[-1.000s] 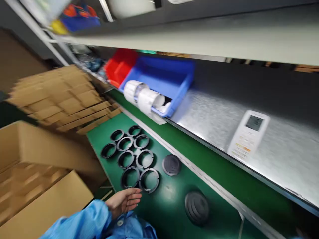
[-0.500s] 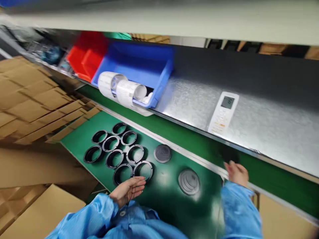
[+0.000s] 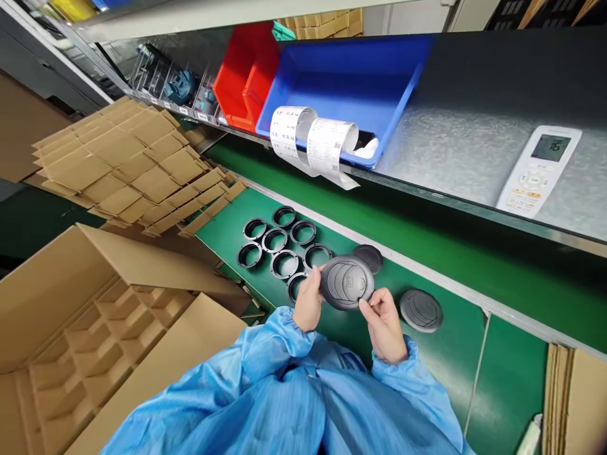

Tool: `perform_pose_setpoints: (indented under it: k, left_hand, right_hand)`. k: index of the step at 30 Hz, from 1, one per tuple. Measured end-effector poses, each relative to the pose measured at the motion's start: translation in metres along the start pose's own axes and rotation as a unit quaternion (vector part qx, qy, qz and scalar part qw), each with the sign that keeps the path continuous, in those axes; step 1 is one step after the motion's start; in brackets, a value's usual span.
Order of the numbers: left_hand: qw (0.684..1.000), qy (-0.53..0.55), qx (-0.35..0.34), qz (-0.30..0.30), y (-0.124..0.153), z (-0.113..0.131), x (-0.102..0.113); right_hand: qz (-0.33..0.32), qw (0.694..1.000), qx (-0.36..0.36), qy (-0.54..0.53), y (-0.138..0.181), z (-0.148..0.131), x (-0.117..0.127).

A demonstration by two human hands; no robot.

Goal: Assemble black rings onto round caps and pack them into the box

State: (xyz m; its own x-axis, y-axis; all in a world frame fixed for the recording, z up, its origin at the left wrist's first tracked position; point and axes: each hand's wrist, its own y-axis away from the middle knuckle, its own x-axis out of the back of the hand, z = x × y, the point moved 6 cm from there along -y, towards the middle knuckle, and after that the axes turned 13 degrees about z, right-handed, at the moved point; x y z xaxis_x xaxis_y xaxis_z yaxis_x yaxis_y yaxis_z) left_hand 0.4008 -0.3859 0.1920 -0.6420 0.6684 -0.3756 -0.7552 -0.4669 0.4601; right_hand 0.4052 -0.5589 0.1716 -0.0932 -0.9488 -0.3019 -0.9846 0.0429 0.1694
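holds one round black disc (image 3: 348, 282) up over the green table (image 3: 462, 341), just in front of the body in blue sleeves. grips its left rim with the left hand (image 3: 308, 300), set narrow on the edge, and its near right rim with the right hand (image 3: 385, 325), thumb on top and fingers curled in. counts one disc shared by two hands, patterned face turned up, with curved lines and a small mark.

has two more discs lying on the table: one far disc (image 3: 371, 256), partly covered by the held one, and one right disc (image 3: 421, 309), flat, to the right of the right hand and apart from it. shows eight black rings (image 3: 274, 232) clustered to the left and far of the hands; perhaps hides another behind the left hand, where the view is blocked.

on the far metal shelf (image 3: 455, 142), shows one blue bin (image 3: 341, 79), two curls of printed white paper (image 3: 327, 142) hanging over its near edge, red plastic (image 3: 258, 82) to its left, and one white remote (image 3: 538, 170) at right. at near left, has one open cardboard box (image 3: 190, 373) with a divider grid inside; farther back, one pile of cardboard dividers (image 3: 137, 164). at near right, shows upright cardboard sheets (image 3: 583, 395).
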Motion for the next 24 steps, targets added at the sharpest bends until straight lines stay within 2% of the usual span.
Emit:
perform_pose_setpoints:
  k: [2,4,6,8,10,12,14,16,19,24]
  left_hand:
    - [0.998,0.018,0.055,-0.01,0.002,0.007,0.017]
    - [0.983,0.05,0.166,-0.057,0.011,0.007,0.027]
    - [0.945,0.085,0.289,-0.131,0.03,0.004,0.03]
    - [0.907,0.108,0.357,-0.195,0.05,0.003,0.034]
    - [0.895,0.129,0.364,-0.222,0.061,0.003,0.041]
    - [0.903,0.153,0.34,-0.214,0.064,0.002,0.05]
    - [0.912,0.18,0.318,-0.189,0.063,0.0,0.057]
    - [0.916,0.204,0.304,-0.162,0.063,-0.001,0.062]
    - [0.919,0.221,0.299,-0.13,0.065,-0.002,0.063]
    - [0.914,0.222,0.316,-0.129,0.074,-0.002,0.06]
  right_hand:
    - [-0.062,0.998,-0.012,0.008,0.001,-0.008,-0.01]
    - [-0.149,0.988,-0.037,0.022,0.002,-0.013,-0.023]
    - [-0.23,0.97,-0.065,0.045,0.004,-0.015,-0.035]
    - [-0.262,0.959,-0.081,0.073,0.007,-0.014,-0.044]
    - [-0.246,0.961,-0.049,0.117,0.009,-0.015,-0.05]
    - [-0.219,0.956,0.055,0.188,0.014,-0.021,-0.056]
    - [-0.193,0.924,0.186,0.271,0.023,-0.027,-0.062]
    - [-0.175,0.885,0.271,0.336,0.033,-0.029,-0.067]
    - [-0.185,0.854,0.307,0.377,0.039,-0.024,-0.074]
    - [-0.217,0.839,0.316,0.387,0.036,-0.028,-0.082]
